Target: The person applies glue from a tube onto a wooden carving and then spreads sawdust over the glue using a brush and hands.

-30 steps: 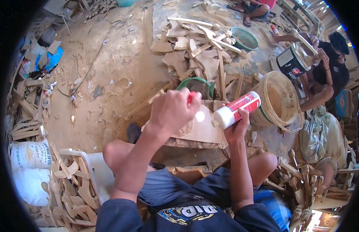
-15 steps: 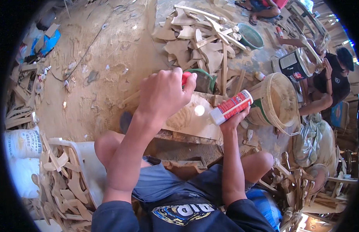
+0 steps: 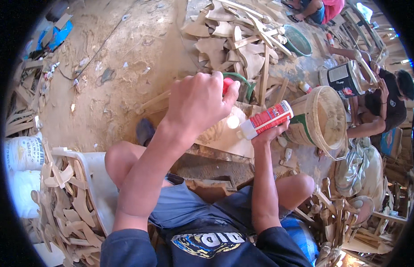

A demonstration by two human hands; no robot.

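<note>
**Glue bottle and red cap held over a carved wooden panel**

While the sandy floor [image 3: 113, 89] takes up most of the view, it is littered with offcuts, and a heap of cut wooden pieces [image 3: 233, 40] lies at the far side. A white plastic chair [image 3: 93, 171] at the lower left is stacked with more curved wooden cutouts [image 3: 69, 209], and white sacks [image 3: 22, 153] sit just beyond it. To the right stands a large bucket [image 3: 320, 118] filled with pale sawdust-like material, and past it another person [image 3: 385, 104] sits bent over a dark paint can [image 3: 345, 80]. A green basin [image 3: 298, 42] rests near the heap of wood.

Between the seated person's bare knees lies a pale carved wooden panel [image 3: 224, 135] on a rough wooden block.

Above the panel's far edge, the left hand [image 3: 198, 102] is closed, its fingertips pinching a small red cap [image 3: 228, 84]; how much of the cap is gripped cannot be made out. The right hand [image 3: 267, 133] is wrapped from below around a white glue bottle with a red label [image 3: 265, 120], tilted so its open end points left, toward the left hand and over the panel. Both hands are near one another but apart.
</note>
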